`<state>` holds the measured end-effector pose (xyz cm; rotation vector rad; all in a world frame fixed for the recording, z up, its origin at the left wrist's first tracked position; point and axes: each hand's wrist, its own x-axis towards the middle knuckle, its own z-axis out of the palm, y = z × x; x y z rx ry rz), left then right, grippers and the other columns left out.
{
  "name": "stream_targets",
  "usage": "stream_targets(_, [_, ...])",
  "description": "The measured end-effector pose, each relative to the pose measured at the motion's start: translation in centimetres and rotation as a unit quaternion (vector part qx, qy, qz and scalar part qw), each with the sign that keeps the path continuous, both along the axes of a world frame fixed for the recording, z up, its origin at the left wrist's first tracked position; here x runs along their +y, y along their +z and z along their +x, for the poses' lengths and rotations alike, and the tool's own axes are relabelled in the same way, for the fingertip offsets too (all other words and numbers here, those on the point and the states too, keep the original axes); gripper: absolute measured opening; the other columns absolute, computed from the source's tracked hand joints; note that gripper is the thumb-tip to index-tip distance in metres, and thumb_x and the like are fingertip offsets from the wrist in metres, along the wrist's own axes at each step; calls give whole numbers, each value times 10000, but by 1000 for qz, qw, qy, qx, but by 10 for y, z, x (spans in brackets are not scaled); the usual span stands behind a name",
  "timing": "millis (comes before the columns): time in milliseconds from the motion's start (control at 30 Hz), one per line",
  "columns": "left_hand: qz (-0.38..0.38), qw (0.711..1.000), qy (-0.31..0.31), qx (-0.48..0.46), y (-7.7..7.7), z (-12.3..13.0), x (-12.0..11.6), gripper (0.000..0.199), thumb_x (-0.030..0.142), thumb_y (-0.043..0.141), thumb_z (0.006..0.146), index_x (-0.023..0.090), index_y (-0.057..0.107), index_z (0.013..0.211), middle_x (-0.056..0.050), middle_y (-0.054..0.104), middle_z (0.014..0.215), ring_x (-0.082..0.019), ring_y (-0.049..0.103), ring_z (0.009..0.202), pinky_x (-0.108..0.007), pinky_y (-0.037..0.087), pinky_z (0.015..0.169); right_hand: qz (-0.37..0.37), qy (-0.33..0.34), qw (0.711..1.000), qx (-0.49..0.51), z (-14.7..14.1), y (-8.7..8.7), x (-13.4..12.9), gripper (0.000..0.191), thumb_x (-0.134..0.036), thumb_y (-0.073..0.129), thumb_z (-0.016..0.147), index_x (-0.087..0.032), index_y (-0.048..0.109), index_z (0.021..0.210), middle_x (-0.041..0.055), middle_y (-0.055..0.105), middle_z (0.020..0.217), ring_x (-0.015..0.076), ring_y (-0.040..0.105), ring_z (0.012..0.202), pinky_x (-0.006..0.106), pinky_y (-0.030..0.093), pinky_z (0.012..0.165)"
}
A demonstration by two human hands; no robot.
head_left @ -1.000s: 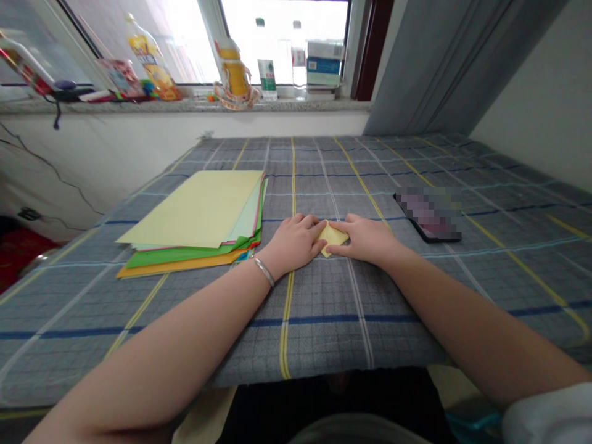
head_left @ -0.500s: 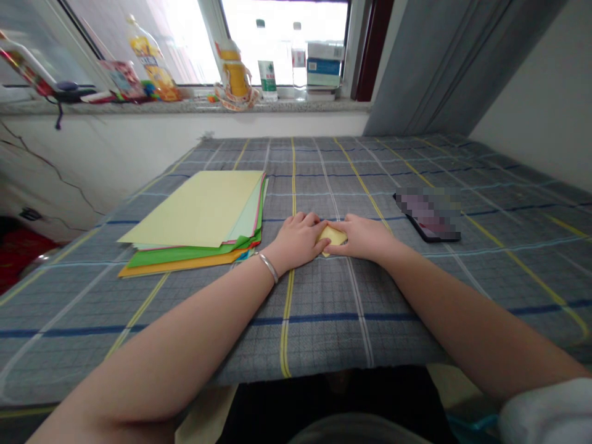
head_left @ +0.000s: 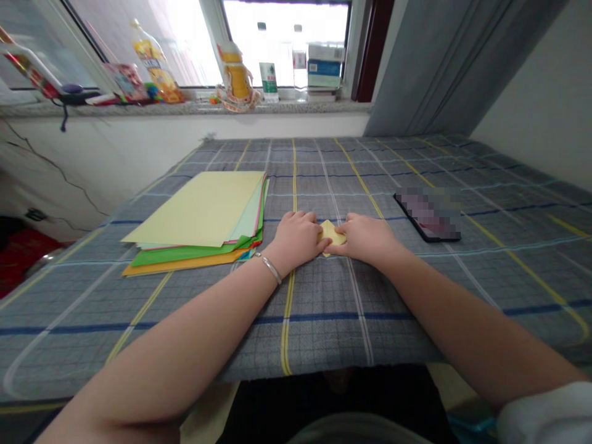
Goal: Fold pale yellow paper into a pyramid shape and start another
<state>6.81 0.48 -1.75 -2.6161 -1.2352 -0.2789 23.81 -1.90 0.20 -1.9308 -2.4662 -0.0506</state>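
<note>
Inward from the near edge of the desk (head_left: 319, 339), the left hand (head_left: 297, 239) and the right hand (head_left: 365, 237) hold a small yellow paper (head_left: 329, 232), fingers closed on its sides. Probably this is folding; the next move calls for even pressing.

Beyond the hands (head_left: 296, 239) (head_left: 367, 239), cloth (head_left: 309, 179) lies open between papers (head_left: 198, 206) and phone (head_left: 428, 216).

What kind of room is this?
It looks like a room in someone's home, though I can't be sure. A checked cloth covers the work surface, a grey curtain hangs beside the window, and a yellow-labelled bottle stands on the sill.
</note>
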Motion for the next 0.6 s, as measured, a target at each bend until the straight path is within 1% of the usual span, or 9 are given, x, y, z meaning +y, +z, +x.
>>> stream_targets(100, [7,1000,6,6,3,-1,-2,407,498,531,890,166,748,795,-98,675,882,-264,613,879,-409,432,780,8,-7,1000,-3,-2,2,-2,600,-759,509,743,-225,752,866,96,671,995,253,638,853,321,417,611])
stream_targets(167, [10,1000,15,11,5,-2,-4,410,491,533,886,160,745,772,-103,683,861,-259,627,859,-404,429,772,12,-10,1000,-5,-3,2,-2,608,-767,504,742,-221,750,843,96,676,990,255,641,854,322,421,613])
stream_targets(333, [13,999,40,20,5,-5,-5,415,489,537,877,151,741,750,-105,698,822,-263,653,820,-405,427,748,19,-25,999,-17,-4,1,-3,596,-752,550,727,-210,749,879,103,694,962,256,650,859,313,429,618])
stream_targets(433, [12,998,58,22,5,-6,-5,421,501,546,868,145,739,754,-108,699,805,-265,658,806,-405,423,753,13,-33,999,-25,-5,2,-4,612,-754,544,733,-199,745,894,109,701,940,261,655,860,318,436,623])
stream_targets(600, [5,998,68,17,3,-8,-6,386,487,565,865,141,725,800,-109,689,833,-271,646,842,-398,424,777,12,-35,999,-30,-5,1,-4,609,-752,542,739,-189,729,879,115,709,917,266,661,859,320,436,626])
